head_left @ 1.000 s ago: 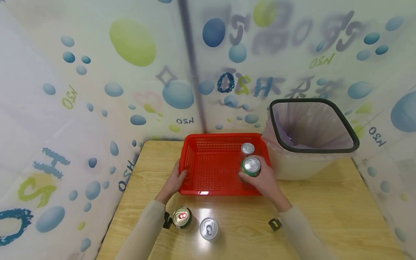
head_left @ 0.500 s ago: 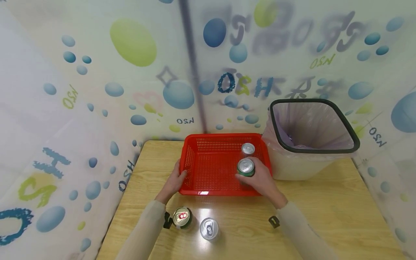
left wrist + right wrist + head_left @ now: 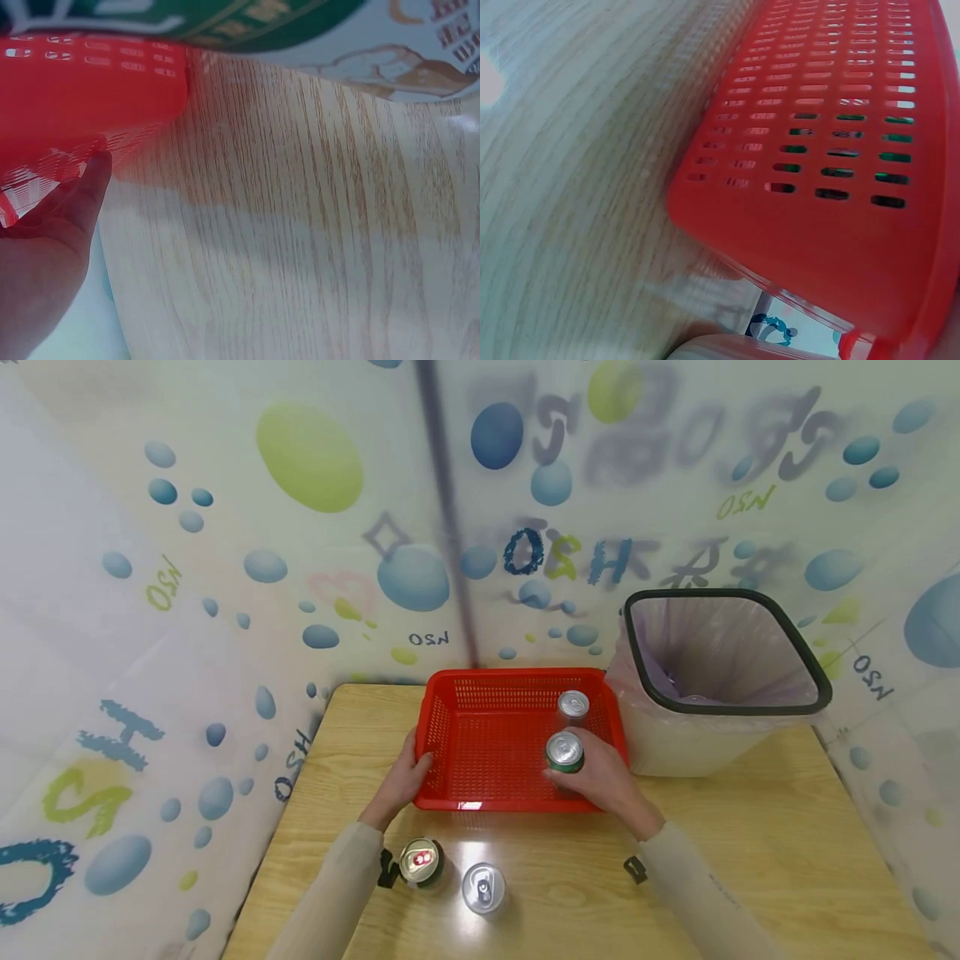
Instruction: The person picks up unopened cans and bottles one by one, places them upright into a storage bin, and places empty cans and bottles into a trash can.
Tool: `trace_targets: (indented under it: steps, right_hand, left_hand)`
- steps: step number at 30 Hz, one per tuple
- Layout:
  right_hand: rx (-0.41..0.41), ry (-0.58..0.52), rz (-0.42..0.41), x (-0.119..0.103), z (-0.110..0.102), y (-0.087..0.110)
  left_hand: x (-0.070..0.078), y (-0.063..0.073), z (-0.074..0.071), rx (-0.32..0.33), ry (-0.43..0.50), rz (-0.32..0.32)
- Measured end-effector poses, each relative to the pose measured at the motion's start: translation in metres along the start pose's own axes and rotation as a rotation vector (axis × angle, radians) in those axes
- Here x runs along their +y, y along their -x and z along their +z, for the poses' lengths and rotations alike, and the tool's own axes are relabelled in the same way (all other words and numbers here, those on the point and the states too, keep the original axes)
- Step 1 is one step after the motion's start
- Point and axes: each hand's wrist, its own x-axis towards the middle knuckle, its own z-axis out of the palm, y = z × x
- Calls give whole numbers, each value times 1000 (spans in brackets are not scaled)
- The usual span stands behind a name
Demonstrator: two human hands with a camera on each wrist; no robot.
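A red plastic basket [image 3: 480, 743] with slotted sides sits on the wooden table. At its left side my left hand [image 3: 400, 781] grips the rim, thumb over the edge; in the left wrist view, fingers lie against the basket's outer wall. Inside the basket's right part, my right hand [image 3: 600, 777] holds a green drink can [image 3: 564, 753] upright, its silver top showing. Just behind it stands another can [image 3: 573, 704] in the back right corner. Through the slots in the right wrist view, green shows; the right hand itself is mostly hidden there by the basket wall.
A bin [image 3: 675, 747] with a black rim and a pale liner stands right of the basket. In front, a dark can with a gold top [image 3: 421, 862] stands near my left wrist, beside a silver-topped can [image 3: 483, 888]. A patterned sheet [image 3: 337, 610] hangs behind the table.
My right hand has shifted the green can slightly left and toward me, and lower in the basket, away from the back can. The left hand has stayed at the rim.
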Motion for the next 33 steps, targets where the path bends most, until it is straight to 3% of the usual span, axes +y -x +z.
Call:
trace_targets:
  steps: [9,16,33]
  right_hand:
    - [-22,97,37,-3,-2,-1]
    - [-30,185,-6,-5,-1,1]
    - [-12,189,-36,0,-2,2]
  left_hand:
    - [1,0,0,-4,-6,-30]
    - [-1,0,1,-1,-10,-16]
    - [1,0,0,-3,-12,-11]
